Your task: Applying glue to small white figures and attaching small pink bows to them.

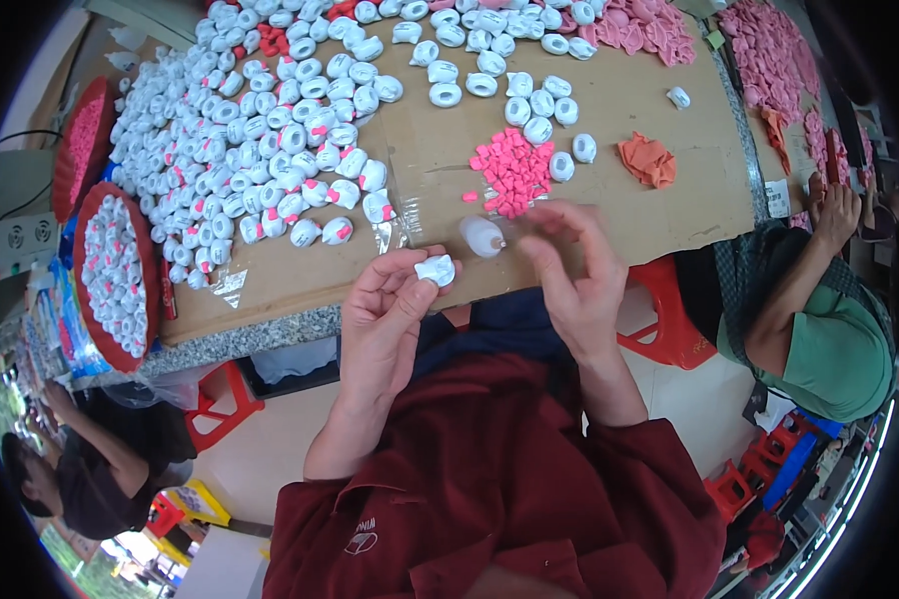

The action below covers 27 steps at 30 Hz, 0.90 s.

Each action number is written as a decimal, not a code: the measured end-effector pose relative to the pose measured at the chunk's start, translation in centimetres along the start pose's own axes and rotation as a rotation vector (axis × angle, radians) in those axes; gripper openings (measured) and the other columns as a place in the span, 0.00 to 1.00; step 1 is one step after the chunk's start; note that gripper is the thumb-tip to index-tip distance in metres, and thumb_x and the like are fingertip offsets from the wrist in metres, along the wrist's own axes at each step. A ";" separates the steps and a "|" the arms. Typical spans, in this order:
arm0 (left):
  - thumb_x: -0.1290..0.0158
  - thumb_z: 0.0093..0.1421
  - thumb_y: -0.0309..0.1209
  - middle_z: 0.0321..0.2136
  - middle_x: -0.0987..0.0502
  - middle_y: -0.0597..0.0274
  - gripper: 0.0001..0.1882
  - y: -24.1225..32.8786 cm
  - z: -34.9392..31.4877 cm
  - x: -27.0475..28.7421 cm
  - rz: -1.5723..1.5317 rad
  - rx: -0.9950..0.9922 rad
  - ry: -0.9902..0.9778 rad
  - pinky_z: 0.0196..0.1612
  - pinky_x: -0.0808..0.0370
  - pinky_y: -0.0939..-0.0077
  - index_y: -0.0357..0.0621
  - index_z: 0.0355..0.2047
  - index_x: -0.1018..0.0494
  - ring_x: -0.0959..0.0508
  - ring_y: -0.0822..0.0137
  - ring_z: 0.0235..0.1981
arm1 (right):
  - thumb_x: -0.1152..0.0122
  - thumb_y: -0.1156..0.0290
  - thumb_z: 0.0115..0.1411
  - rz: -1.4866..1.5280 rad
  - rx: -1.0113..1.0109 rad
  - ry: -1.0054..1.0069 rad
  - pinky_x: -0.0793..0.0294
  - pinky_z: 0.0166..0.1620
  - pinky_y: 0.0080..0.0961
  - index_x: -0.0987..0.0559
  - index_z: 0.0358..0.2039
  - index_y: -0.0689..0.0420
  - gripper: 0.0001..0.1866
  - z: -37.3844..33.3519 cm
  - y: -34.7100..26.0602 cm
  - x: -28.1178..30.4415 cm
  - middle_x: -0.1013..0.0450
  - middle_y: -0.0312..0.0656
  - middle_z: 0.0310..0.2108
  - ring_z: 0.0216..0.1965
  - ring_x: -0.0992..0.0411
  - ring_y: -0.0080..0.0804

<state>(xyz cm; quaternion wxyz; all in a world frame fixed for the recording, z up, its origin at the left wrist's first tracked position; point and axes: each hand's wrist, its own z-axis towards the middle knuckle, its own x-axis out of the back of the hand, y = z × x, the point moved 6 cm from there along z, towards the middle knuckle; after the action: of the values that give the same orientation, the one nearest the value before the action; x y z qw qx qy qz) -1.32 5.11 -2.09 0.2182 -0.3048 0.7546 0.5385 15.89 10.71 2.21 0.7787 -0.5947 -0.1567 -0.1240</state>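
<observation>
Between the thumb and fingers of my left hand is a small white plastic piece, held near the table's front edge. My right hand is raised a little to the right, its fingers curved and apart with nothing seen between them. Just left of its fingertips is a small translucent bottle with a narrow tip. Beyond the bottle lies a pile of small bright pink pieces. An orange crumpled cloth rests farther right.
Many white pieces, some with pink parts, cover the table's left side. Red trays stand at its left edge. Pink parts are heaped at the back. A co-worker in green sits right; another person is at lower left.
</observation>
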 end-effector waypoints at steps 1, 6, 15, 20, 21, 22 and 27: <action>0.52 0.56 0.20 0.44 0.29 0.52 0.13 -0.1 -0.1 -0.1 0.010 0.002 0.000 0.48 0.30 0.72 0.38 0.43 0.33 0.28 0.58 0.45 | 0.39 0.80 0.46 -0.153 0.007 0.045 0.33 0.39 0.22 0.25 0.34 0.60 0.13 0.1 0.2 0.7 0.29 0.40 0.31 0.34 0.32 0.30; 0.52 0.56 0.20 0.44 0.29 0.52 0.12 -0.2 0.0 -0.5 0.043 0.004 -0.008 0.47 0.30 0.72 0.38 0.42 0.33 0.27 0.58 0.45 | 0.39 0.79 0.44 -0.393 0.178 0.043 0.35 0.36 0.26 0.23 0.29 0.58 0.08 1.4 0.3 0.3 0.30 0.40 0.29 0.32 0.34 0.35; 0.52 0.56 0.20 0.42 0.28 0.52 0.13 -0.7 -0.2 -0.6 0.061 0.011 -0.017 0.47 0.29 0.71 0.38 0.42 0.33 0.27 0.57 0.45 | 0.37 0.78 0.42 -0.434 0.181 -0.093 0.36 0.36 0.26 0.22 0.27 0.57 0.09 1.9 -0.1 -0.1 0.29 0.37 0.27 0.31 0.34 0.33; 0.51 0.55 0.20 0.42 0.28 0.52 0.13 -0.8 -0.3 -0.6 0.083 0.009 -0.006 0.47 0.29 0.71 0.36 0.42 0.33 0.26 0.58 0.43 | 0.39 0.82 0.43 -0.254 0.180 -0.027 0.34 0.31 0.23 0.22 0.27 0.59 0.08 1.1 -1.2 0.9 0.28 0.38 0.26 0.28 0.33 0.32; 0.51 0.55 0.20 0.42 0.28 0.52 0.13 -0.8 -0.3 -0.6 0.083 0.009 -0.002 0.47 0.29 0.71 0.36 0.42 0.33 0.26 0.58 0.43 | 0.39 0.83 0.44 -0.179 0.162 -0.073 0.34 0.30 0.22 0.22 0.26 0.60 0.07 0.7 -1.4 1.1 0.27 0.39 0.26 0.27 0.32 0.30; 0.50 0.55 0.20 0.42 0.28 0.52 0.13 -0.8 -0.4 -0.7 0.122 0.014 -0.020 0.46 0.29 0.72 0.36 0.42 0.33 0.26 0.60 0.43 | 0.40 0.84 0.44 -0.103 0.144 -0.119 0.34 0.28 0.21 0.22 0.26 0.61 0.07 0.3 -1.6 1.3 0.27 0.40 0.27 0.26 0.31 0.29; 0.48 0.53 0.19 0.39 0.25 0.55 0.14 -1.1 -0.4 -1.4 0.167 -0.003 -0.050 0.37 0.27 0.81 0.34 0.41 0.31 0.25 0.72 0.36 | 0.40 0.84 0.47 0.305 -0.161 -0.250 0.32 0.30 0.17 0.24 0.29 0.65 0.06 -1.7 -0.9 0.6 0.26 0.42 0.28 0.29 0.29 0.24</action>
<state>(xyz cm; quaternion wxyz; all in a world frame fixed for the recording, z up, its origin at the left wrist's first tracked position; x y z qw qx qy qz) 0.50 4.76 -1.77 0.1908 -0.2275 0.7708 0.5636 16.26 8.80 2.78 0.7131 -0.6824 -0.1500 0.0581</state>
